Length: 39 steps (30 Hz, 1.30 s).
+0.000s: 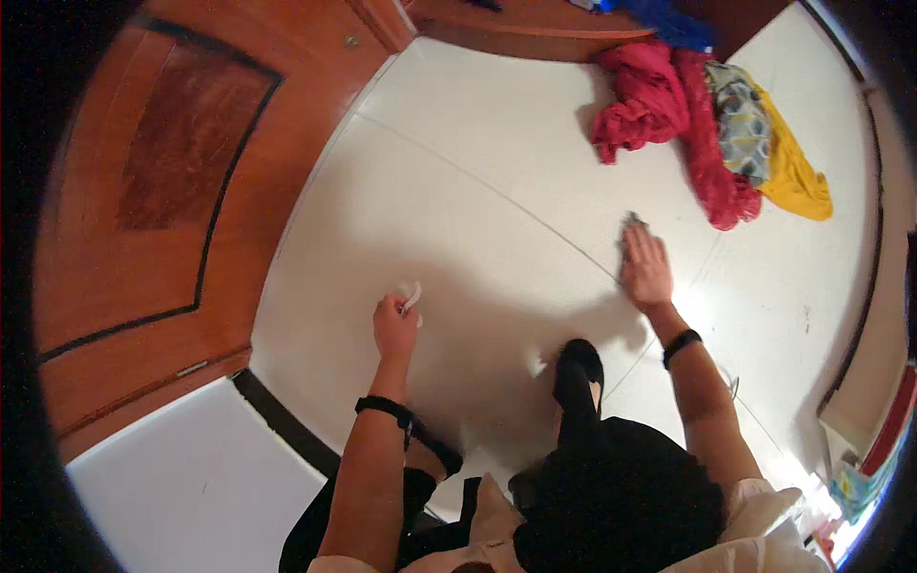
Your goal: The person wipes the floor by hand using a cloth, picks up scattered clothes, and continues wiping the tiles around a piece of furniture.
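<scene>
My left hand [393, 329] is closed around a small white curved thing [411, 294], and its kind is not clear from here. The hand is low over the pale tiled floor, left of my feet. On the right, my right hand [648, 269] reaches forward with fingers laid out flat against the floor. A small grey thing, perhaps a bit of cloth [632, 219], shows past its fingertips; the rest is hidden under the hand. Black bands circle both wrists.
Red cloth [646, 95], a grey patterned cloth [740, 119] and a yellow cloth [791, 164] lie heaped at the far right. A brown wooden door [181, 143] stands at the left. My black shoe [579, 361] is between the hands. Wooden furniture [521, 36] edges the far side.
</scene>
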Tool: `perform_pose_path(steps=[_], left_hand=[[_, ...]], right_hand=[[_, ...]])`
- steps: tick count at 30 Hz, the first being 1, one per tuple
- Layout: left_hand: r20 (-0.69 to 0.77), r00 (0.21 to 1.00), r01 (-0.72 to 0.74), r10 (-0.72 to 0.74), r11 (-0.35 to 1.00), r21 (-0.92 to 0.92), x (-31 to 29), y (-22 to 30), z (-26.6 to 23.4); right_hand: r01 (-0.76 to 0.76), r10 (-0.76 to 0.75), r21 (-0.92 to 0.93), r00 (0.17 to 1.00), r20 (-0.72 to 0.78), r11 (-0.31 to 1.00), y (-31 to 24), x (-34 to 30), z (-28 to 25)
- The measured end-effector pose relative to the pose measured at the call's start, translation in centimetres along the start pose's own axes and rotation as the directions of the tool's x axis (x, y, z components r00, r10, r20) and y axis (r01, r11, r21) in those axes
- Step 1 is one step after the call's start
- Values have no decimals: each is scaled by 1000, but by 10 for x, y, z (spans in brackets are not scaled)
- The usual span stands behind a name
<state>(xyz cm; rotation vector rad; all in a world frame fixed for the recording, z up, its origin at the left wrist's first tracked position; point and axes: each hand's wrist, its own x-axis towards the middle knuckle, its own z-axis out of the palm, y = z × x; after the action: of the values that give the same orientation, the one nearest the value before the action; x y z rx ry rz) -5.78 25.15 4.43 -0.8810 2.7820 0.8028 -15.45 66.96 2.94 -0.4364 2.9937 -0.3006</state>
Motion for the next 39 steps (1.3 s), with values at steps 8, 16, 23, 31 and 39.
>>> perform_pose_path(steps=[8,16,23,31,39], left_hand=[[40,992,-122,120,991,55,-3,1,2],[100,984,-160,145,974,160,13,22,-28],[143,945,-318,296,932,172,23,55,-27],[193,861,-494,471,864,96,34,88,-23],[184,890,-452,417,858,243,35,56,-46]], right_hand=[[-535,525,33,812,-254,844,159,-48,-12],[432,-436,-74,864,-252,899,15,43,16],[-203,218,85,948,-234,975,91,96,-12],[-788,789,48,612,-52,614,250,-90,-34],[-135,194,320,968,-160,938,97,-69,-3]])
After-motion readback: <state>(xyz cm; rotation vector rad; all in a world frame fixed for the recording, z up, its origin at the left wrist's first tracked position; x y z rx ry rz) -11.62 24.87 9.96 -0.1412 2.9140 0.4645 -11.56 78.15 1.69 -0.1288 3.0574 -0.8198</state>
